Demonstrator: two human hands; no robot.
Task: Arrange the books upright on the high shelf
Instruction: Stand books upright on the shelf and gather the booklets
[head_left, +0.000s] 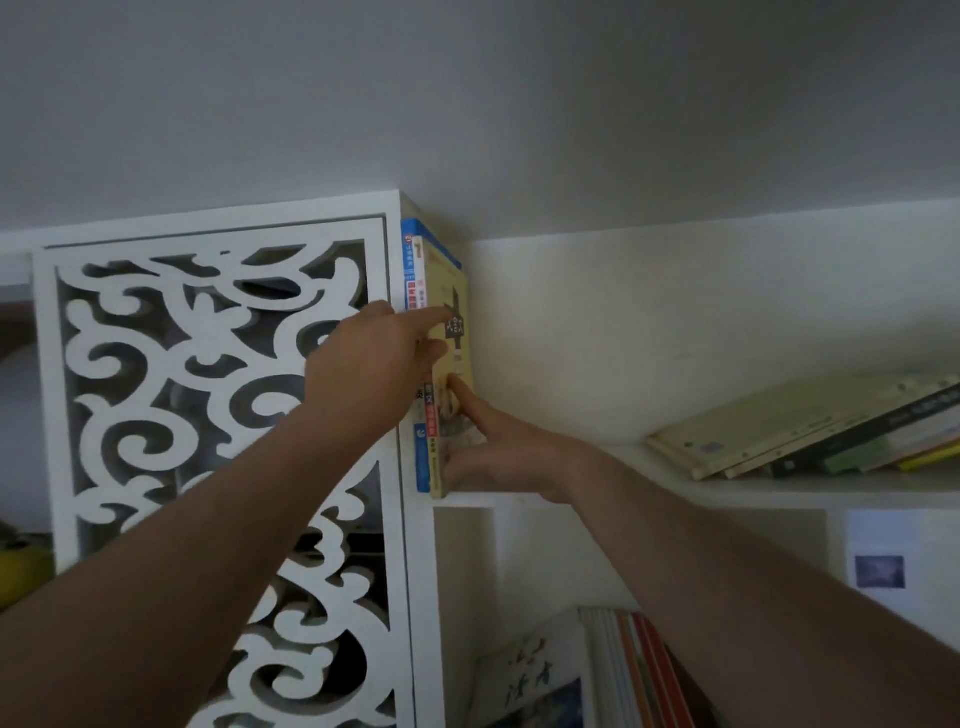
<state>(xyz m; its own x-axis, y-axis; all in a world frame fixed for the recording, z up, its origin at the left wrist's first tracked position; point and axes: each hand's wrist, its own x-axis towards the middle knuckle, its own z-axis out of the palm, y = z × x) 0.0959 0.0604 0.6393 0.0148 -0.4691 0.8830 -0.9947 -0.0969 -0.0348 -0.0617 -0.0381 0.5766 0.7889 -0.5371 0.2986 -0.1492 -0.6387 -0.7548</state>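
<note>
- The left hand (374, 358) reaches up to the yellow book (453, 332), forefinger stretched straight against its cover near the middle, the other fingers loosely curled; it presses, it does not grip.
- The right hand (488, 447) is lower on the same cover, forefinger pointing up along it and the remaining fingers bent near the book's foot; whether they pinch the lower edge or only steady it I cannot tell.
- The yellow book stands upright at the far left end of the high shelf (571, 496), flat against a blue book (410, 260) that stands against the carved white panel (208, 389).
- The step in hand looks like squaring a second book against the first; two stand, so the job seems early.
- A slanted pile of books (810, 431), pale yellow on top with dark and green ones under it, leans at the right end of the shelf, well apart from the standing pair.
- Next, I judge, one hand must keep the pair from tipping while the other fetches a book from that pile.
- The yellow cover is soft-looking, with dark lettering and a picture low down; its spine is thin.
</note>
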